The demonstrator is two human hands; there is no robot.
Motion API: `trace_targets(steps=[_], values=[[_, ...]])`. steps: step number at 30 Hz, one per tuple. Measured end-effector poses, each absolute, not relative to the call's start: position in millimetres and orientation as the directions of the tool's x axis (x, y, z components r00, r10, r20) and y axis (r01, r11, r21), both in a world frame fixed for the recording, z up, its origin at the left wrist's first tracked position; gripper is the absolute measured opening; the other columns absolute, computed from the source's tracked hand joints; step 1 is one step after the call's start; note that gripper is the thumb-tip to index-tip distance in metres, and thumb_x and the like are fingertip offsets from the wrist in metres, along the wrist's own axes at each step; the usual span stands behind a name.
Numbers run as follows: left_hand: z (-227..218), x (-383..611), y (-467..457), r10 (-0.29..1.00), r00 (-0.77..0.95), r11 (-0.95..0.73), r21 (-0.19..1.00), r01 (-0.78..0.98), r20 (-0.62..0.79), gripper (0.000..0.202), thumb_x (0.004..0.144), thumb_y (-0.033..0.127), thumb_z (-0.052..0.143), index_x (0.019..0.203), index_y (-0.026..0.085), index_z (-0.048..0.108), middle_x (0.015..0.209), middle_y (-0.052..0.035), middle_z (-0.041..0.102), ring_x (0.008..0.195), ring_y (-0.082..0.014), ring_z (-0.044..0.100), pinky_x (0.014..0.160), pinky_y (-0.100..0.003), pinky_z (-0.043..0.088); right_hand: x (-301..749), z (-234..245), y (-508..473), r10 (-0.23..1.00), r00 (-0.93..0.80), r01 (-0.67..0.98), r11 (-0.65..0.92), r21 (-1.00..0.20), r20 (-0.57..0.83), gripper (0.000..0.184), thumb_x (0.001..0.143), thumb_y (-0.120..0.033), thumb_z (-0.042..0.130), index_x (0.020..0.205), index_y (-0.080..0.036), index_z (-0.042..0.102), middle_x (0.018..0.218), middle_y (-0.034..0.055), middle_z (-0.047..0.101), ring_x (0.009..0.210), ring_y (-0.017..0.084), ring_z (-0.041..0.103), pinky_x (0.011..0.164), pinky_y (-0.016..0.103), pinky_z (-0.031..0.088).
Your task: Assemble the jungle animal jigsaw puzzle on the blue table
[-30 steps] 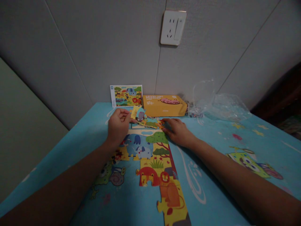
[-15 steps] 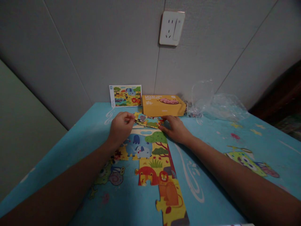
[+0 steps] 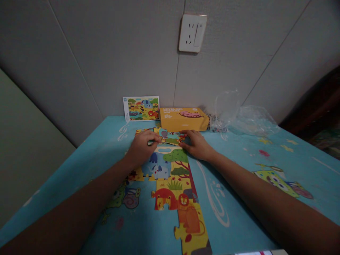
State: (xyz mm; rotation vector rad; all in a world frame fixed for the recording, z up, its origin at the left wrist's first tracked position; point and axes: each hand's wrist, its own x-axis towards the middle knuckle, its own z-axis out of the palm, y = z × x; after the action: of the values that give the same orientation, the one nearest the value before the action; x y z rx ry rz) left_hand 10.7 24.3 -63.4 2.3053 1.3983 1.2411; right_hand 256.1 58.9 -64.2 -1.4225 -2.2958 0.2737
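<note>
My left hand (image 3: 143, 147) is closed in a pinch at the left part of a group of loose puzzle pieces (image 3: 171, 140), its fingertips at a piece there. At the right end of the same group, my right hand (image 3: 198, 145) has its thumb on the near edge and its fingers over the far side, gripping the pieces. Nearer to me lies a partly joined puzzle (image 3: 175, 184) with blue elephants, a green tree, a red animal and an orange lion. My left hand and forearm hide part of its left side.
A picture card (image 3: 142, 109) leans on the wall beside a yellow puzzle box (image 3: 184, 120). Clear plastic bags (image 3: 252, 120) lie right of the box. A blue patterned cloth (image 3: 239, 202) covers the table. A white-edged object (image 3: 265, 252) shows at the bottom edge.
My left hand has moved slightly right along the pieces, and pieces now show behind it at the left. My right hand has stayed at the right end.
</note>
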Motion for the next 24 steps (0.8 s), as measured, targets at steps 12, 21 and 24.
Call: trace_targets(steps=[12, 21, 24], values=[[-63.5, 11.5, 18.6, 0.779, 0.407, -0.593, 0.35, 0.725, 0.478, 0.02, 0.081, 0.015, 0.063, 0.093, 0.022, 0.078, 0.113, -0.0093, 0.062, 0.112, -0.028, 0.057, 0.103, -0.051, 0.041, 256.7, -70.6, 65.3, 0.845, -0.219, 0.606, 0.51, -0.61, 0.489, 0.035, 0.077, -0.016, 0.065, 0.111, -0.018, 0.062, 0.092, 0.0055, 0.059, 0.08, 0.019, 0.059, 0.08, 0.036, 0.05], [-66.6, 12.2, 16.3, 0.758, 0.456, -0.62, 0.299, 0.725, 0.466, 0.026, 0.082, 0.017, 0.063, 0.103, 0.024, 0.076, 0.119, -0.0099, 0.058, 0.118, -0.0299, 0.051, 0.107, -0.055, 0.034, 261.7, -60.7, 62.8, 0.733, -0.087, 0.609, 0.575, -0.547, 0.674, 0.028, 0.078, -0.012, 0.055, 0.105, -0.019, 0.063, 0.094, 0.0088, 0.065, 0.086, 0.022, 0.062, 0.081, 0.039, 0.051], [-67.8, 12.3, 16.6, 0.757, 0.461, -0.621, 0.291, 0.728, 0.462, 0.032, 0.082, 0.017, 0.062, 0.112, 0.023, 0.073, 0.124, -0.0102, 0.057, 0.119, -0.0293, 0.051, 0.11, -0.056, 0.031, 258.8, -57.3, 54.7, 0.698, -0.116, 0.5, 0.656, -0.566, 0.707, 0.022, 0.083, -0.016, 0.055, 0.104, -0.019, 0.062, 0.098, 0.0086, 0.067, 0.088, 0.021, 0.064, 0.081, 0.038, 0.052]])
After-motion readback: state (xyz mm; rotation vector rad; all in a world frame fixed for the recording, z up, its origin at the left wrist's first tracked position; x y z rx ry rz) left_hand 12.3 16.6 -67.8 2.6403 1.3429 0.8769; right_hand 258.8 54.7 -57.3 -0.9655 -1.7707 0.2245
